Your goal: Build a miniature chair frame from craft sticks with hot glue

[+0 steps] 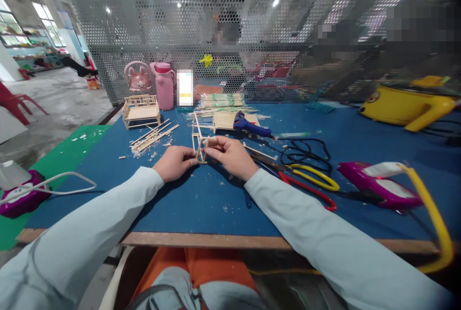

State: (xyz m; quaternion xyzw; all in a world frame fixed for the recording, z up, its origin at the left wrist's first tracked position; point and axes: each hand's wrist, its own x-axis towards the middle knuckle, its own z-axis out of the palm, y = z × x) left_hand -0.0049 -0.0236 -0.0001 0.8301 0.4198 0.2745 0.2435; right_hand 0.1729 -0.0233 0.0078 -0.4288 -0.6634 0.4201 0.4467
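Between my two hands a small frame of thin wooden sticks stands on the blue table. My left hand pinches its lower near corner between thumb and fingers. Opposite it, my right hand is closed on the frame's right side; whether a separate stick is in those fingers I cannot tell. Just beyond lie a flat stick panel and a blue glue gun on its side. Loose sticks and scraps are left of the hands, in front of a finished-looking miniature stick bench.
Scissors with red and yellow handles and a coiled black cable lie right of my hands. Purple power strips sit at both sides. Behind are a pink bottle, bundled sticks, a yellow pot and a perforated metal screen.
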